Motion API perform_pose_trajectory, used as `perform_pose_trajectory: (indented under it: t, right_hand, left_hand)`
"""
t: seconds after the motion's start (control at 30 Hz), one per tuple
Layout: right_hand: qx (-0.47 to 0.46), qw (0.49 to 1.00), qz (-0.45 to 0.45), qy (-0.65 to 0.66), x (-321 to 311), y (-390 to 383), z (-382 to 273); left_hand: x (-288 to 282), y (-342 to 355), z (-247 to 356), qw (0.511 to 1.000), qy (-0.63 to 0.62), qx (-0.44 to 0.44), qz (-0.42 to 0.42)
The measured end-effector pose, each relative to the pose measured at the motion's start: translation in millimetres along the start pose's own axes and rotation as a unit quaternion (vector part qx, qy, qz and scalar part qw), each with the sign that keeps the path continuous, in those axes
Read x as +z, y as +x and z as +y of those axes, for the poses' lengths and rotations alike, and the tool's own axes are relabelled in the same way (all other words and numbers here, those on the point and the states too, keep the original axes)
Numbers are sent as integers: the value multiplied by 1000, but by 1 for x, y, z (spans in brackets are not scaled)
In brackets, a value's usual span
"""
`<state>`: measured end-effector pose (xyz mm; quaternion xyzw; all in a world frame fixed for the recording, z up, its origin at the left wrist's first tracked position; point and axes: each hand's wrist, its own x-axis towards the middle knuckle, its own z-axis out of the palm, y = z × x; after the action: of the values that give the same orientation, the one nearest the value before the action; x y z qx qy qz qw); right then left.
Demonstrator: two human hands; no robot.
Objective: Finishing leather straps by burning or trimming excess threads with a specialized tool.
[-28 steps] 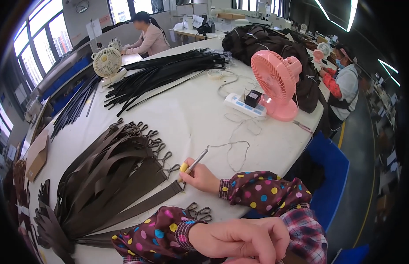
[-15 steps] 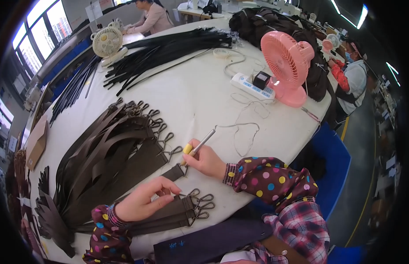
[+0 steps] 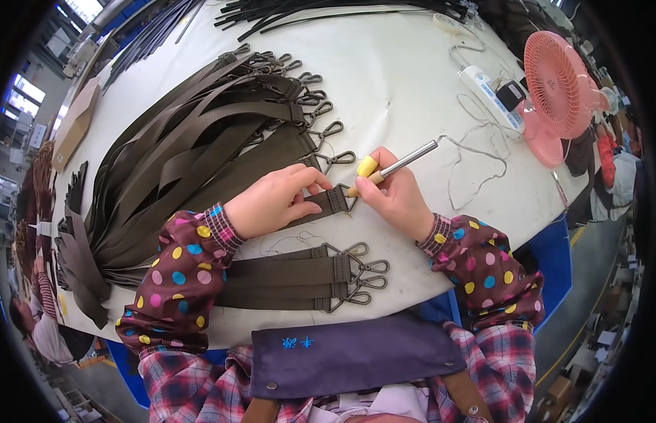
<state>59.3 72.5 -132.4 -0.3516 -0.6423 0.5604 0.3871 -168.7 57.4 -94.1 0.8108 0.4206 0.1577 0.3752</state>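
Note:
A dark brown webbing strap (image 3: pixel 336 201) with a stitched end and a metal ring (image 3: pixel 352 197) lies in front of me. My left hand (image 3: pixel 275 201) grips this strap just behind the stitching, thumb and bent fingers on either side. My right hand (image 3: pixel 398 201) is closed round a corded pen-like tool (image 3: pixel 411 158) with a silver barrel. The tool's tan lower end points at the ring and stitched end; whether they touch, I cannot tell. A yellow cover (image 3: pixel 367 166) sits on a finger of the right hand.
Beyond my left hand lies a pile of brown straps (image 3: pixel 201 134) with metal snap hooks (image 3: pixel 328 130). Nearer me are more hooked straps (image 3: pixel 286 278). A pink fan (image 3: pixel 557 92) and a white power strip (image 3: pixel 492 99) stand at the right, with the tool's thin cord (image 3: pixel 476 169) looping nearby.
My view has tilted down and shifted left. The left hand has come up onto the strap by the ring; the right hand still holds the pen-like tool at that strap end.

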Motion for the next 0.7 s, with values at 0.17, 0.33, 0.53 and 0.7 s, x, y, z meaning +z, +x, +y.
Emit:
perform_pose_trajectory:
  t: [0.17,0.33,0.53,0.7]
  right_hand:
    - [41,999,-35,6,2,-8,-6]
    - [16,999,-31,-12,3,-5,4]
    - [14,999,-24,-30,3,-4,5]
    - [16,998,-27,-62,3,-4,2]
  left_hand:
    - [-2,12,8,997,25,-22,-70]
    - [-1,21,0,993,67,-1,-94]
    - [0,26,-1,994,66,-3,-89]
    - [4,24,2,996,63,-13,-60]
